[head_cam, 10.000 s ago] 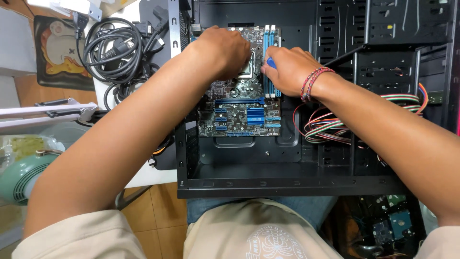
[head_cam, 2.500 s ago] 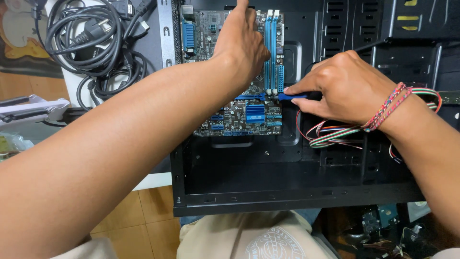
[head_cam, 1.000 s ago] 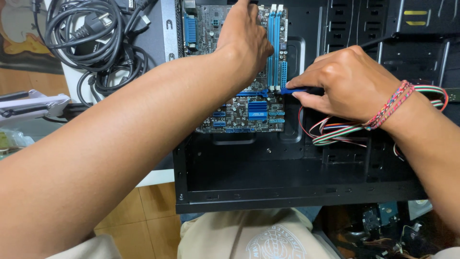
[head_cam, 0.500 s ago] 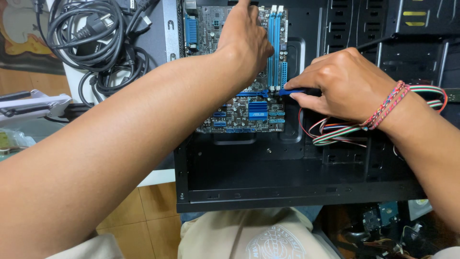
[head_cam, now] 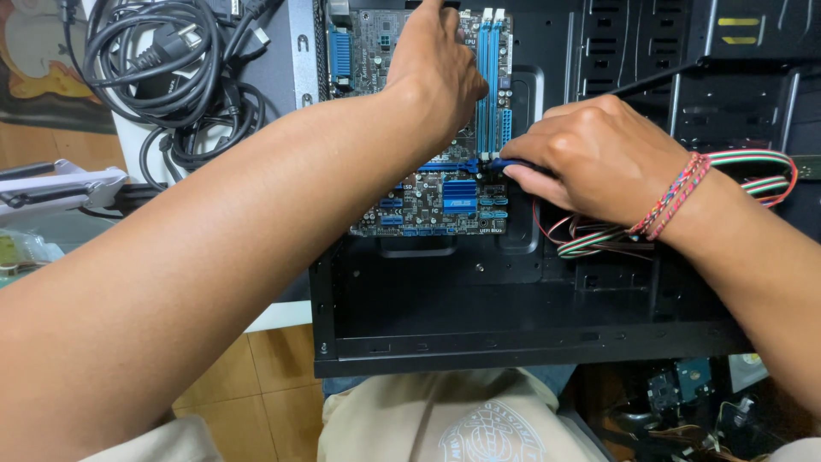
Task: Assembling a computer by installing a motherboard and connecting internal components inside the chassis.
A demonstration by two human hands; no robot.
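A dark motherboard (head_cam: 428,201) with blue slots lies inside an open black computer case (head_cam: 513,342). My left hand (head_cam: 440,64) rests palm down on the board's upper middle, fingers spread over it and holding nothing that I can see. My right hand (head_cam: 590,154), with a braided bracelet at the wrist, is closed around a blue-handled tool (head_cam: 505,162) whose tip touches the board's right edge beside the blue memory slots (head_cam: 489,77). Most of the tool is hidden inside my fist.
A bundle of coloured ribbon wires (head_cam: 753,175) loops out at the case's right, under my right wrist. Coiled black power cables (head_cam: 171,77) lie on the white surface to the left. Loose parts and a small drive (head_cam: 684,385) sit on the floor at lower right.
Since ten seconds ago the view has moved closer and both hands have shifted up the board. Over the last second my right hand has edged slightly left with the tool; my left hand stays put.
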